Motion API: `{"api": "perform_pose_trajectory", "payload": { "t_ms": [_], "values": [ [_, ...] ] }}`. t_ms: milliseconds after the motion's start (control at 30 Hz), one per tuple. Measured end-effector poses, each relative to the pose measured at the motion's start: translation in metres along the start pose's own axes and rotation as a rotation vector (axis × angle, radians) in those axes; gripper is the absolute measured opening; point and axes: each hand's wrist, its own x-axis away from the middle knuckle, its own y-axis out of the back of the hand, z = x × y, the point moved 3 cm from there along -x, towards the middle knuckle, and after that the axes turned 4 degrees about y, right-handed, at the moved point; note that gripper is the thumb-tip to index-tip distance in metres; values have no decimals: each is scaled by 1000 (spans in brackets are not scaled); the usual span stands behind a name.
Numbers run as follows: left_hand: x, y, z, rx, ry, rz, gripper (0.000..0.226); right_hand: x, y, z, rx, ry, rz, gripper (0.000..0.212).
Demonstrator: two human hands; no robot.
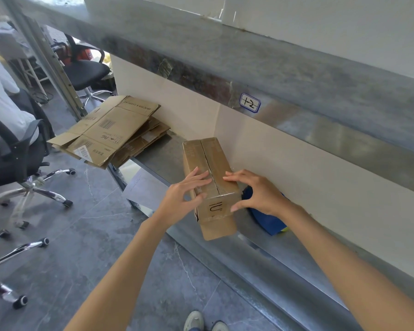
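**Two hands flat on a small carton at a metal shelf**

A pair of pale shoes [193,320] stands at the bottom edge on a dark grey stone-look floor [81,247]. Both bare forearms reach up from there to a box [208,158] that lies lengthwise on a steel shelf [285,261], its near end jutting over the front edge.

The left hand [179,194] lies on the left top flap with its fingers spread and straight, and its thumb is at the near corner. The right hand [261,194] presses straight fingers on the right flap, with the thumb down against the end face. Neither hand is clenched; both lie loose on the cardboard. The top seam runs between them.

The end face bears pen marks that cannot be read. A blue thing [269,223] sits just behind the right hand, mostly hidden, and what it is cannot be told. A sheet of paper [144,187] shows below the shelf.

Further along the shelf a stack of flattened cartons [108,130] overhangs the end. Upside down on it are "P&G", "PROCTER & GAMBLE" and barcodes. A cream back panel [308,163] rises behind, under a steel beam [296,72] with a blue-edged sticker [249,102] handwritten roughly "+2".

To the left are black office chairs [89,70] and a seated person in white [3,101], cut off by the frame.
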Motion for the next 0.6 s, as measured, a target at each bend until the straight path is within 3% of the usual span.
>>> {"api": "perform_pose_trajectory", "payload": {
  "t_ms": [200,600],
  "values": [
    [-5,16,-5,-181,9,219,82,-6,12,0,145,45,60,81],
    [-3,7,-3,-200,-14,72,73,-1,-1,0,191,85,-169,62]
  ]
}}
